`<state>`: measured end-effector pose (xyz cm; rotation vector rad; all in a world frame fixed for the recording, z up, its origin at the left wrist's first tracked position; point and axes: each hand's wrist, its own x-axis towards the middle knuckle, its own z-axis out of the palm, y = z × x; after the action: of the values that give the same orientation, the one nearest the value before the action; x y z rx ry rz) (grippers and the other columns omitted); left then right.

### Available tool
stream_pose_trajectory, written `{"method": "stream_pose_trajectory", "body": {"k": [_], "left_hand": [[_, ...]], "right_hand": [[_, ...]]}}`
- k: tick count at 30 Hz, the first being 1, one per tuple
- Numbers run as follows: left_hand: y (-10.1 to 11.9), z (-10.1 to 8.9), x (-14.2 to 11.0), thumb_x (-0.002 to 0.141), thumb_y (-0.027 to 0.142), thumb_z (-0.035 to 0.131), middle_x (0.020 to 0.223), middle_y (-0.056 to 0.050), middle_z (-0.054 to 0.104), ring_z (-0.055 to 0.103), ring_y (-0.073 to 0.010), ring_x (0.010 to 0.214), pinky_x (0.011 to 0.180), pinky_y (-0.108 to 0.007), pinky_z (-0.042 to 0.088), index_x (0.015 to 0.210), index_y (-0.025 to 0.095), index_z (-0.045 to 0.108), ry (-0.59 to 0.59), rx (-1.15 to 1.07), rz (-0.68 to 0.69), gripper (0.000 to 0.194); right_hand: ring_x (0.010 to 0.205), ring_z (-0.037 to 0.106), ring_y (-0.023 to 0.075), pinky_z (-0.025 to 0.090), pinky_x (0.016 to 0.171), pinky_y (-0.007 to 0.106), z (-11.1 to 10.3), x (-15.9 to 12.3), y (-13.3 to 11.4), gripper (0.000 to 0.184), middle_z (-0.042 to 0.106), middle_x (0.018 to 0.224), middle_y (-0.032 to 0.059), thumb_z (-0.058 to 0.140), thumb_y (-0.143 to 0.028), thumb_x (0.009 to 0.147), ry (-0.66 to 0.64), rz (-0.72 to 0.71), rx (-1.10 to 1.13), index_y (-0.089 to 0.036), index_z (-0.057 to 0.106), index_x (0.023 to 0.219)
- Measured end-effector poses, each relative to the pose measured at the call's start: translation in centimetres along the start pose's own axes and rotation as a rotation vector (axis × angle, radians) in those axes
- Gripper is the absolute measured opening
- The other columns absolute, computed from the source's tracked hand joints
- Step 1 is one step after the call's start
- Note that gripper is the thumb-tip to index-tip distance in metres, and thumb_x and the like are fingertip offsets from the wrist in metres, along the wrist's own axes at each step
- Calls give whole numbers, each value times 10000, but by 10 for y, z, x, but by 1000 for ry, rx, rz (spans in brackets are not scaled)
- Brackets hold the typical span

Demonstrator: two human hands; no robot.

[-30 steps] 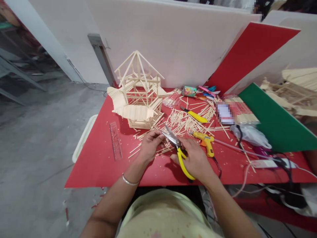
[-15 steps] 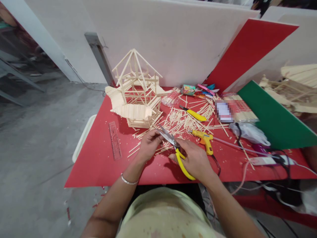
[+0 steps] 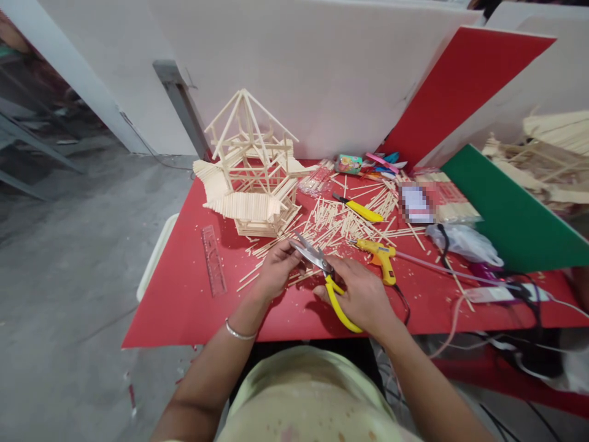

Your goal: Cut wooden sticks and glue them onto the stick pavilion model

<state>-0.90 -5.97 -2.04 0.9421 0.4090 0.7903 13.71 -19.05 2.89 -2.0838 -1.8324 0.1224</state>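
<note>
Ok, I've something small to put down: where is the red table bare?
The table is largely bare between the clear ruler and its own left edge, and from ruler to front edge. Crowded: around the scissors, loose sticks and glue gun.

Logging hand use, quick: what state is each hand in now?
Right hand: holding yellow-handled scissors.
Left hand: curled by the scissors' tips; whether it holds anything cannot be told.

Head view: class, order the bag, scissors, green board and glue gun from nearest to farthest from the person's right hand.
1. Scissors: held in the right hand.
2. Glue gun: just to its right.
3. Bag: farther right, past the gun.
4. Green board: farther right, behind the bag.
</note>
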Motion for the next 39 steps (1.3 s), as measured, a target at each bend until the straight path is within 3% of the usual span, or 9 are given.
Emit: {"method": "stream_pose_trajectory", "body": {"k": [11, 19, 39], "left_hand": [[-1, 7, -2, 739, 348, 800, 721, -3, 678, 607, -105, 597, 588, -231, 502, 840, 162, 677, 57, -11, 22, 245], [4, 6, -3, 736, 362, 798, 761, -19, 695, 614, -125, 663, 669, -261, 509, 819, 166, 705, 94, 124, 91, 232], [-3, 12, -6, 801, 400, 734, 700, 6, 629, 586, -112, 618, 613, -236, 494, 854, 175, 634, 84, 43, 57, 252]], "right_hand": [[986, 610, 274, 481, 828, 370, 11, -3, -8, 583, 641, 1098, 123, 556, -572, 877, 52, 13, -9, -199, 518, 1324], [984, 612, 275, 482, 817, 367, 10, -4, -8, 560, 640, 1076, 119, 551, -548, 886, 31, 19, -36, -194, 523, 1318], [1062, 594, 303, 486, 885, 427, 23, -5, -17, 586, 622, 1156, 160, 504, -500, 918, 0, 61, 46, -144, 447, 1380]]}}
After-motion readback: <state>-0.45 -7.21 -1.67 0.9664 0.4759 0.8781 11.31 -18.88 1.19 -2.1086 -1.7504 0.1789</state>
